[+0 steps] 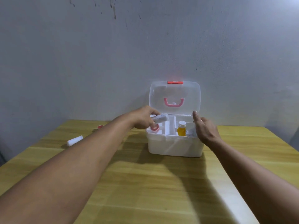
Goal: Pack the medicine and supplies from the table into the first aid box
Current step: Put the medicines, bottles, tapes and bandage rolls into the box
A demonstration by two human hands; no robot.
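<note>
The white first aid box (175, 146) stands open on the wooden table, its clear lid (174, 92) with a pink handle upright against the wall. My left hand (142, 118) holds a wrapped white bandage roll (161, 119) over the box's left compartments. A pink-rimmed tape roll (155, 127) lies in the tray below it. A yellow bottle with a white cap (181, 128) stands in the right compartment beside a clear wrapped item (191, 132). My right hand (204, 129) hovers at the box's right edge, fingers apart, holding nothing.
A white bandage roll (75, 140) lies on the table at the left. A small red-and-white item (100, 126) sits further back near the wall. The table's right edge (229, 193) runs diagonally at the lower right.
</note>
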